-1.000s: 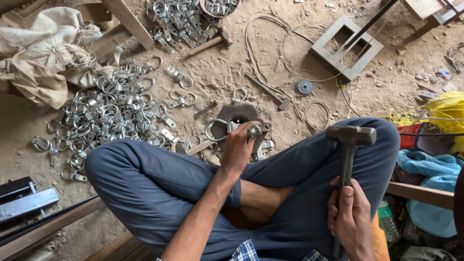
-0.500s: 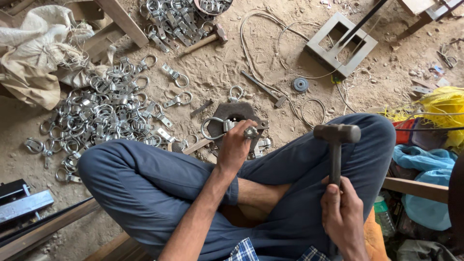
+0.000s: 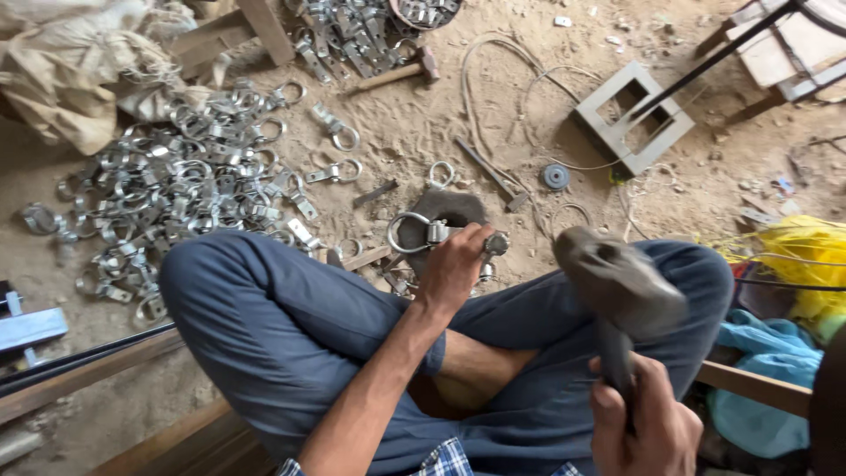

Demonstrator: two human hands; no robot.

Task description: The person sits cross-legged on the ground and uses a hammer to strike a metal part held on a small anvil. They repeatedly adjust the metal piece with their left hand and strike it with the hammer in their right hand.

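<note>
I sit cross-legged on sandy ground in blue trousers. My left hand (image 3: 454, 264) grips a shiny metal ring clamp (image 3: 412, 233), holding it on a dark rounded metal block (image 3: 449, 208) in front of my legs. My right hand (image 3: 643, 423) is wrapped around the handle of a hammer (image 3: 617, 286), whose blurred dark head is raised over my right knee, to the right of the clamp.
A large heap of similar metal clamps (image 3: 176, 189) lies at the left, more (image 3: 352, 31) at the top. A second hammer (image 3: 397, 75), a grey square frame (image 3: 633, 116), loose wire (image 3: 493, 79), a sack (image 3: 62, 79), wooden planks (image 3: 88, 375) and yellow and blue cloth (image 3: 793, 308) surround me.
The hammer head has swung up and toward the camera, now blurred and larger. My left hand keeps holding the clamp on the block. The view has shifted slightly.
</note>
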